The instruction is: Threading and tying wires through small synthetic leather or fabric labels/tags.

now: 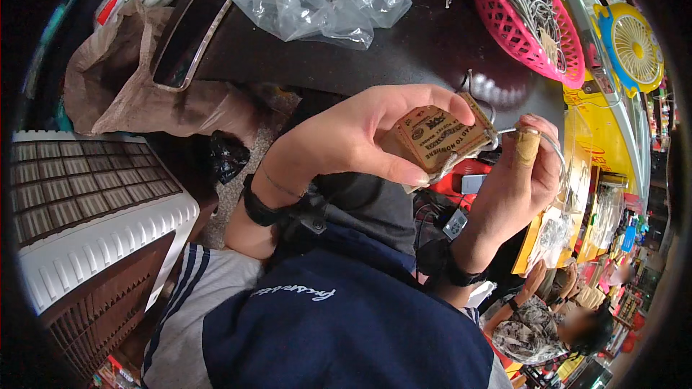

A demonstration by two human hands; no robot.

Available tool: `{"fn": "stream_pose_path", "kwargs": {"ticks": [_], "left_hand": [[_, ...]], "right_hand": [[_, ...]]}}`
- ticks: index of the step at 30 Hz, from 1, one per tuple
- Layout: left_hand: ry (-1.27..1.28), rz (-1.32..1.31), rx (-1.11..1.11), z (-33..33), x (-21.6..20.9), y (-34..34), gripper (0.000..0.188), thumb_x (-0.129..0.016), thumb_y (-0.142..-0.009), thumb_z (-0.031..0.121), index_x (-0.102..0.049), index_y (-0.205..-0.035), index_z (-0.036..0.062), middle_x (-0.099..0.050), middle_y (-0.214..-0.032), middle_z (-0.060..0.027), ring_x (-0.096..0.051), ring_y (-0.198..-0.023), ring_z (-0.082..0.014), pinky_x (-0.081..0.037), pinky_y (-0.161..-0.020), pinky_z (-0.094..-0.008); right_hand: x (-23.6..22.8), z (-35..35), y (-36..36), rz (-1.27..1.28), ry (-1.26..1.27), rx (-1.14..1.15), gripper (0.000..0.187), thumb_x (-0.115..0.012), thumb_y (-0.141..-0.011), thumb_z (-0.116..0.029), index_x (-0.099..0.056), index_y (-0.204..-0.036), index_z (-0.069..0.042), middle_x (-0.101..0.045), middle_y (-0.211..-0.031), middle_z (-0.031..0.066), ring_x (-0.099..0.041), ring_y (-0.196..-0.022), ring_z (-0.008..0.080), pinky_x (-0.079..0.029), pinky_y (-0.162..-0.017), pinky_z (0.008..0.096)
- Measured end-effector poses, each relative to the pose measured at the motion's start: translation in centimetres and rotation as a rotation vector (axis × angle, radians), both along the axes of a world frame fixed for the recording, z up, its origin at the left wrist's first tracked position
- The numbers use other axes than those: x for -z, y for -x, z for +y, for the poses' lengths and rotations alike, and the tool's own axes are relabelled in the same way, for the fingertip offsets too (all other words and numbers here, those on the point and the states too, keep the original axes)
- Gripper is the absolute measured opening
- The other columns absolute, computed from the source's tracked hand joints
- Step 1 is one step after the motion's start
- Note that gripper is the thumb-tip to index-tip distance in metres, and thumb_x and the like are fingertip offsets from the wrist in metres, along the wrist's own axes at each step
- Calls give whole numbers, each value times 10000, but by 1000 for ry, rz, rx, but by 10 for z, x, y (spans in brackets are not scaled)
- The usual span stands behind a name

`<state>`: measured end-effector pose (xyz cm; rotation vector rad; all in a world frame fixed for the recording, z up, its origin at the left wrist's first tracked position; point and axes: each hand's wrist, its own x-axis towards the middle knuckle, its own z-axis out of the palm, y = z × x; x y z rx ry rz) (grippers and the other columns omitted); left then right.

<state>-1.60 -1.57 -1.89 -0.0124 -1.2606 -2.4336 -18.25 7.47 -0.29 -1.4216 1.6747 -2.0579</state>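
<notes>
My left hand (360, 133) is closed around a small stack of brown cardboard tags (440, 140), thumb on the near side and fingers over the far side. Dark print covers the top tag. A grey cord (492, 137) runs along the stack's right edge, partly twisted or looped there. To the right, my right hand (522, 173) pinches this cord between thumb and fingers, and a loop of it bends around behind the fingers. Tan tape (528, 148) wraps the right thumb. Both hands are above my lap, near the table's edge.
On the dark table (404, 65) lie a clear plastic bag (317, 7), a phone (191, 39) and a pink basket (504, 29) full of grey cords. A yellow-and-blue fan (634, 47) stands right. A white-and-brown slatted unit (108, 209) is left. Another person (537, 328) sits lower right.
</notes>
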Motion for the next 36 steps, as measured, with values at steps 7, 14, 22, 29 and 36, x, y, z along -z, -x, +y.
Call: {"fn": "stream_pose_path", "kwargs": {"ticks": [7,14,22,29,36], "left_hand": [[235,-84,-112,-4,-5,-12,561,-691,-667,-62,-472,-1172,43,-537,-1140,-47,-533,-1017,-109,-462,-826,-246],[302,-99,-115,-3,-1,-8,539,-695,-678,-51,-482,-1165,45,-521,-1142,-35,-525,-1013,-99,-426,-877,-237],[715,-79,-265,-7,3,-8,519,-677,-651,-85,-517,-1131,31,-476,-1183,-71,-490,-1095,-144,-381,-945,-274],[637,-121,-381,-3,-1,-9,495,-655,-653,-105,-527,-1110,31,-475,-1182,-75,-482,-1113,-171,-367,-968,-296],[839,-131,-422,-6,-4,-7,435,-670,-688,-85,-535,-1084,32,-499,-1142,-61,-516,-1050,-142,-417,-900,-268]], "right_hand": [[-13,10,6,60,-235,-292,192,-555,-861,-3,-616,-1036,46,-629,-1053,122,-572,-915,167,-455,-791,273],[-17,8,4,308,-478,-281,159,-504,-875,16,-632,-961,58,-661,-1017,109,-621,-781,169,-477,-739,253],[-13,7,15,659,-406,20,263,-549,-708,130,-623,-931,11,-626,-866,118,-618,-833,236,-484,-761,293],[-10,3,9,17,-483,-181,255,-562,-822,117,-552,-1060,28,-611,-958,71,-582,-851,115,-481,-770,239],[2,11,14,-273,-472,-547,240,-476,-959,-145,-562,-994,76,-569,-988,80,-475,-776,90,-395,-748,243]]}}
